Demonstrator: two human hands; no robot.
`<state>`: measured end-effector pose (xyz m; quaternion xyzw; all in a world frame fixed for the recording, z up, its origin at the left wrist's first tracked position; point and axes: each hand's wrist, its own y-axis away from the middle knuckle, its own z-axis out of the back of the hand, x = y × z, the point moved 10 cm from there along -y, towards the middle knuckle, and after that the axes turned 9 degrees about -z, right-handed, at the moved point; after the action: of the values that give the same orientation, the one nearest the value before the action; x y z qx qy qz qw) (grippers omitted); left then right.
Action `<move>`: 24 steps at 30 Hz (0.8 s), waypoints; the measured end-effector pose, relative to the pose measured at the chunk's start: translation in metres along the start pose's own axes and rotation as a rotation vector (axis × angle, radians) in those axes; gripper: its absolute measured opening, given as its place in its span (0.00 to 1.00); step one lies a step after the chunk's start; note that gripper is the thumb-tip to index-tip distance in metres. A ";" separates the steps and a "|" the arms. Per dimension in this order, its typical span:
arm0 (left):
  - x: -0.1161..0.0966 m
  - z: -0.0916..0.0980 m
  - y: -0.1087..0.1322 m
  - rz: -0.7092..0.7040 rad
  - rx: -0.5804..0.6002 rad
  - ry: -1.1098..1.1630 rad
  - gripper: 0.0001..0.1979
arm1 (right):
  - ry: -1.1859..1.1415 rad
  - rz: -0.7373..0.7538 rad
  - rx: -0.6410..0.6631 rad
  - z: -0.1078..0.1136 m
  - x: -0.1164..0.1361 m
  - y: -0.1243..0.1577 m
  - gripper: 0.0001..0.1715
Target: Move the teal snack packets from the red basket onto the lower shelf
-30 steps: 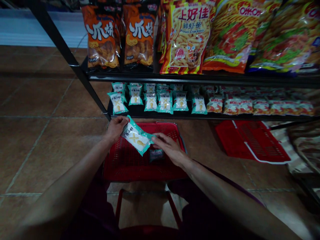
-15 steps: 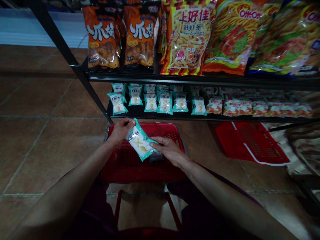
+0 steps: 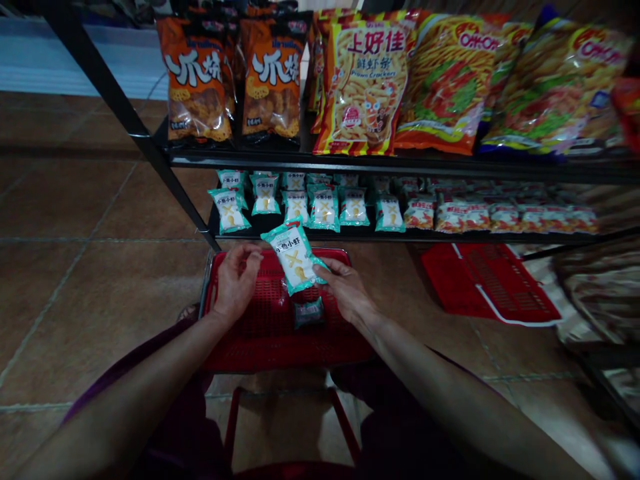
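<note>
My right hand (image 3: 347,288) pinches a small teal-and-white snack bag (image 3: 295,259) by its right edge, thumb on top. The bag is tilted, its printed front facing up, above the red shopping basket (image 3: 240,350). A bit of teal wrapping shows at the thumb; whether it belongs to a second bag I cannot tell. My left hand (image 3: 238,281) hovers over the basket's left side, fingers loosely curved and holding nothing, apart from the bag. Inside the basket lies a small dark packet (image 3: 309,312), just below the held bag.
Matching small bags (image 3: 324,207) line the low black shelf (image 3: 275,225), with red-and-white packets (image 3: 463,215) to their right. Larger snack bags (image 3: 363,83) stand on the shelf above. Another red basket (image 3: 480,283) with a white handle sits at right. A slanted black post (image 3: 135,127) bounds the shelf's left end.
My left hand has let go of the snack bag's upper corner and drawn back left. The bag, still in my right hand, has moved up a little, and the dark packet shows more fully.
</note>
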<state>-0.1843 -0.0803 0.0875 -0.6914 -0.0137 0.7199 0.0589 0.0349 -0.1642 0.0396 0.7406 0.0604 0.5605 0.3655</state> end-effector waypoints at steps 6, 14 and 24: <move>0.009 -0.058 0.044 0.209 0.279 0.273 0.22 | 0.305 0.417 -0.104 -0.002 0.035 0.008 0.16; 0.020 -0.065 0.049 0.407 0.225 0.516 0.28 | 1.086 0.924 -0.219 -0.044 0.060 0.065 0.13; 0.024 -0.064 0.042 0.394 0.185 0.543 0.19 | 1.403 1.048 -0.152 -0.074 0.030 0.078 0.18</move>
<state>-0.1237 -0.1231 0.0565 -0.8387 0.2015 0.5056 -0.0172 -0.0442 -0.1712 0.1183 0.1315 -0.1141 0.9847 -0.0120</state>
